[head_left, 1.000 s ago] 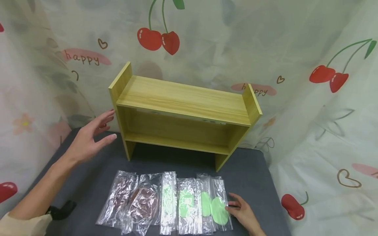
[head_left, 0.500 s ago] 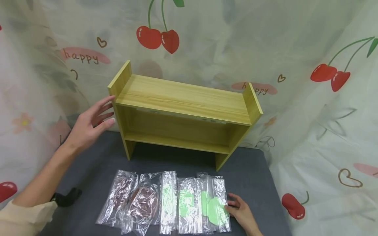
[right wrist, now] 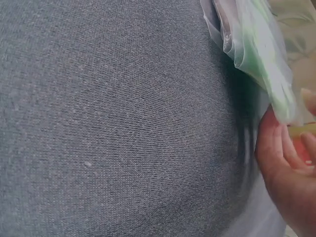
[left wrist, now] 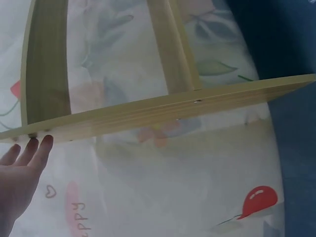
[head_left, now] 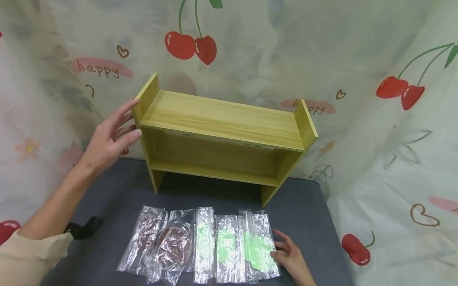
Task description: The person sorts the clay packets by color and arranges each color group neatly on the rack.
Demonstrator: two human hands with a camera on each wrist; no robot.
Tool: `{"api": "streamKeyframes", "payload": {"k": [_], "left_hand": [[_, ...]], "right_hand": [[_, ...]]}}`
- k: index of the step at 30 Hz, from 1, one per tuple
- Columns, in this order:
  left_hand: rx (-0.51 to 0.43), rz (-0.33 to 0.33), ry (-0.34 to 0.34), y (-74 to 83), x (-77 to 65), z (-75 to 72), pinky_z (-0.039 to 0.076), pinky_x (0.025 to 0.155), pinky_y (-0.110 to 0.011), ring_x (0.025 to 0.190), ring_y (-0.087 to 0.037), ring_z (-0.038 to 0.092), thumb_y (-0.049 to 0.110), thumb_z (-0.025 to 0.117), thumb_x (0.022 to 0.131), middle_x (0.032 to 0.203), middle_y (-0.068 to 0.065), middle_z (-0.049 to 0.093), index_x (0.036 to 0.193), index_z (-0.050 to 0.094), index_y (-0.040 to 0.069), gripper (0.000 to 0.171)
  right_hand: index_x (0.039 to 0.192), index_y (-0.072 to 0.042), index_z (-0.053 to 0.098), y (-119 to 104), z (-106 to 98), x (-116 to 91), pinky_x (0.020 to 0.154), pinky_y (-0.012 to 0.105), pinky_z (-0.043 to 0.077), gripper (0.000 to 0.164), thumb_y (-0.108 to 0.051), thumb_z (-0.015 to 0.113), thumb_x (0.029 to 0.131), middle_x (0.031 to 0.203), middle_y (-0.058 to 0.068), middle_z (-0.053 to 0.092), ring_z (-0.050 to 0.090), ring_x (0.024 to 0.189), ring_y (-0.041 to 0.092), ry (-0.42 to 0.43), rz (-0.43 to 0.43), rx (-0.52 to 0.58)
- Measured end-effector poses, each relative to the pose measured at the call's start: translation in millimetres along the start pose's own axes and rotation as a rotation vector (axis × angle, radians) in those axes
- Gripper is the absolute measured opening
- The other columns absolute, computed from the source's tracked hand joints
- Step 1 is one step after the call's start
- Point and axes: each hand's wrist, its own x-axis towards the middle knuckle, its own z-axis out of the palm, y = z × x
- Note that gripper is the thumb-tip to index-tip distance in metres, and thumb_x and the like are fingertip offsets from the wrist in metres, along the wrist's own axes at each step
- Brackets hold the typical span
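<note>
The left hand (head_left: pixel 107 139), fingers apart, touches a yellow wooden shelf (head_left: pixel 222 115); the right hand (head_left: pixel 291 258), fingers parted, touches the rightmost clear plastic bag (head_left: pixel 266 240), green inside; the leftmost bag (head_left: pixel 143 240) holds brown.

Left grip (head_left: pixel 111 137) at wooden shelf (head_left: pixel 222 115), right grip (head_left: pixel 291 258) on rightmost clear bag (head_left: pixel 265 248)

Front of shelf unit (head_left: pixel 222 119) open for reaching in; plastic bags (head_left: pixel 204 246) lie before it, curtain (head_left: pixel 250 51) behind.
</note>
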Motion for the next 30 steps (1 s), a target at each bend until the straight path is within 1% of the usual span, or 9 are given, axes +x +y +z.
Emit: {"api": "streamKeyframes", "payload": {"k": [5,8,10,13,15,17,21,26,30], "left_hand": [[0.005,-0.017,0.008,3.2,10.1,-2.2,0.041,0.101,-0.019,0.142,-0.028,0.036,0.006,0.06,0.097,0.16,-0.001,0.03,0.154,0.038,0.019,0.062],[0.016,-0.039,0.0,2.5,17.1,-3.5,0.037,0.104,-0.017,0.143,-0.026,0.035,0.012,0.057,0.1,0.16,-0.002,0.031,0.154,0.037,0.018,0.057],[0.025,-0.055,-0.004,1.9,21.7,-4.0,0.035,0.102,-0.014,0.141,-0.02,0.037,0.017,0.054,0.102,0.159,-0.003,0.031,0.153,0.038,0.017,0.054],[0.031,-0.083,-0.008,1.1,27.9,-5.0,0.038,0.095,-0.016,0.127,-0.014,0.047,0.024,0.05,0.104,0.156,-0.004,0.036,0.152,0.04,0.018,0.049],[0.013,-0.111,-0.013,1.2,31.6,-5.9,0.042,0.093,-0.022,0.121,-0.013,0.047,0.03,0.045,0.106,0.155,-0.004,0.037,0.152,0.042,0.019,0.047],[-0.011,-0.141,-0.015,2.2,34.5,-7.2,0.044,0.099,-0.033,0.124,-0.015,0.045,0.036,0.04,0.107,0.155,-0.002,0.037,0.151,0.043,0.02,0.047],[-0.059,-0.197,-0.026,3.2,40.0,-9.7,0.037,0.104,-0.054,0.138,-0.017,0.034,0.042,0.036,0.107,0.158,0.001,0.032,0.152,0.042,0.023,0.05],[-0.17,-0.267,-0.062,1.4,47.2,-10.5,0.031,0.108,-0.055,0.14,-0.018,0.029,0.044,0.041,0.105,0.16,0.001,0.027,0.154,0.038,0.026,0.052],[-0.277,-0.301,-0.07,0.9,50.5,-9.7,0.032,0.109,-0.045,0.136,-0.021,0.032,0.044,0.044,0.104,0.158,-0.003,0.027,0.153,0.039,0.024,0.053]], "right_hand": [[0.142,-0.003,0.051,2,-5,-1,0.083,0.032,0.052,0.056,-0.012,0.072,0.09,0.131,0.02,0.059,0.063,0.109,0.023,-0.138,-0.051,-0.05],[0.134,0.001,0.058,1,-7,-3,0.085,0.032,0.051,0.045,-0.015,0.069,0.093,0.136,0.019,0.057,0.062,0.111,0.021,-0.218,-0.06,-0.078],[0.133,0.001,0.058,0,-7,-5,0.08,0.032,0.053,0.045,-0.015,0.069,0.092,0.135,0.018,0.057,0.064,0.102,0.019,-0.242,-0.045,-0.068],[0.136,0.0,0.057,0,-5,-8,0.07,0.031,0.054,0.05,-0.012,0.072,0.09,0.133,0.016,0.056,0.064,0.082,0.013,-0.244,-0.021,-0.032],[0.137,-0.001,0.056,0,-3,-8,0.064,0.029,0.053,0.053,-0.011,0.073,0.088,0.132,0.016,0.055,0.059,0.07,0.009,-0.231,-0.013,-0.028],[0.138,-0.002,0.056,-1,-3,-8,0.061,0.027,0.052,0.055,-0.01,0.074,0.087,0.134,0.018,0.053,0.056,0.064,0.008,-0.212,-0.014,-0.038],[0.138,-0.001,0.055,-4,-3,-7,0.066,0.029,0.053,0.057,-0.01,0.076,0.086,0.143,0.025,0.045,0.062,0.071,0.013,-0.186,-0.024,-0.057],[0.14,0.0,0.052,-10,-3,-8,0.071,0.029,0.053,0.059,-0.011,0.075,0.087,0.142,0.024,0.047,0.064,0.081,0.016,-0.202,-0.038,-0.054],[0.14,0.0,0.052,-14,-4,-9,0.079,0.029,0.053,0.057,-0.012,0.074,0.088,0.144,0.024,0.047,0.063,0.108,0.024,-0.221,-0.088,-0.075]]}}
